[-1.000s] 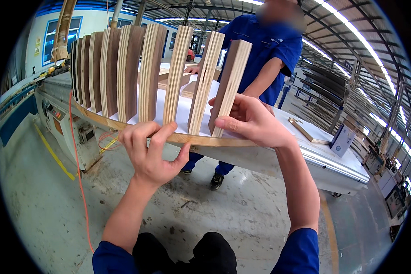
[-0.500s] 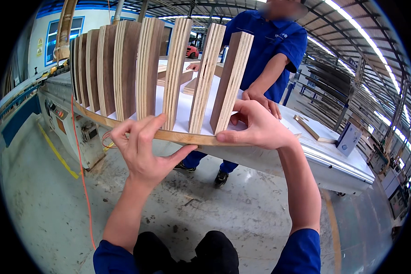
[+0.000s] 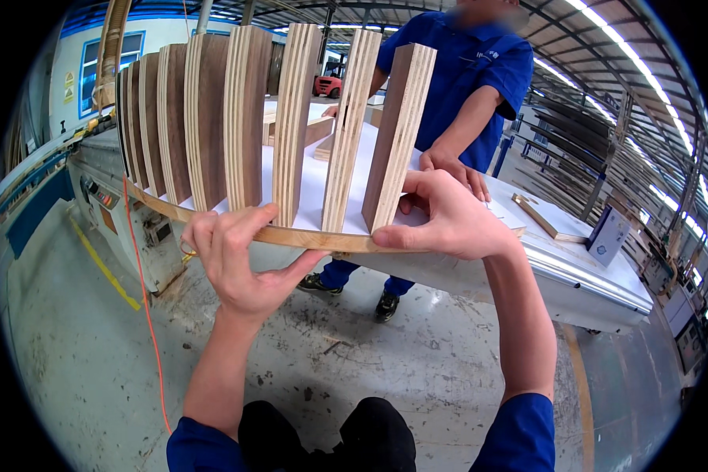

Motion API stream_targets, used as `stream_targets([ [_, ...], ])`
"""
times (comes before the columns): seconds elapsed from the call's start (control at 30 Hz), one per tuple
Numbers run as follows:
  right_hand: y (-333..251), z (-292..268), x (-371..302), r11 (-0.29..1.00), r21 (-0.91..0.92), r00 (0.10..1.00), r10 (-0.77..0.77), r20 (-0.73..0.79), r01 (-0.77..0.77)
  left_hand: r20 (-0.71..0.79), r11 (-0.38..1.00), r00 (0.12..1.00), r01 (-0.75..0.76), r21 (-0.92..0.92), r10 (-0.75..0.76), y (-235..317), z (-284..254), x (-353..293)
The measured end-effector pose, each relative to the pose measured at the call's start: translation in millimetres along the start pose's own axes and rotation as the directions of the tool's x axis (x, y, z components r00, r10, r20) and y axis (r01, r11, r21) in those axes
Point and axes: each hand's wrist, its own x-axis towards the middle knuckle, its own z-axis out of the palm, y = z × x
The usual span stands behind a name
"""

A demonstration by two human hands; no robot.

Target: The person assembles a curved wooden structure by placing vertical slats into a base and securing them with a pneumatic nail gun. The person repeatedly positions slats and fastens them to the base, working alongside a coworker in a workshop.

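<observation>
A row of upright plywood blocks, striped on their edges and dark brown on their sides, lines the rim of a curved board (image 3: 334, 241) with a white top. My left hand (image 3: 240, 263) pinches this rim, thumb underneath and fingers on top, left of the middle. At the right end of the row, my right hand (image 3: 460, 216) grips the foot of the last plywood block (image 3: 401, 138). Its thumb presses the front edge near the rim, while the other fingers lie behind the block, partly hidden. The neighbouring block (image 3: 352, 130) stands slightly apart to the left.
Across the board a person in a blue shirt (image 3: 456, 75) rests a hand on the white surface. A white and blue box (image 3: 608, 236) and a wooden piece (image 3: 547, 219) sit at the right. An orange cord (image 3: 143, 291) hangs at the left, beside a machine (image 3: 122, 228).
The view has shifted slightly. My left hand has slid a little to the left along the rim. My right hand keeps its grip at the foot of the last block.
</observation>
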Motion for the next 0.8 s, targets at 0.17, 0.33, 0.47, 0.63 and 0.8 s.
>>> stream_targets([
  [0.17,-4.6,-1.3,-1.6,1.000,-0.019,1.000,0.016,-0.008,-0.016,-0.010,1.000,1.000,0.005,0.000,-0.005,2.2,0.9,1.8],
  [0.33,1.9,-1.0,-1.5,1.000,-0.022,1.000,-0.021,-0.013,0.021,0.000,1.000,1.000,0.004,-0.004,-0.004,2.7,-0.3,2.1],
  [0.47,-0.9,-3.7,-1.5,1.000,-0.014,1.000,-0.011,0.002,0.011,0.007,1.000,1.000,0.012,-0.006,-0.012,3.9,-1.3,2.1],
  [0.63,-4.1,-4.6,-1.9,0.999,-0.032,1.000,0.001,0.015,-0.001,0.008,1.000,1.000,0.012,-0.012,-0.012,3.2,-0.8,0.7],
  [0.8,-1.1,-3.9,-1.1,1.000,-0.025,1.000,-0.013,0.016,0.014,0.015,1.000,1.000,0.015,-0.010,-0.015,3.5,-1.3,1.2],
])
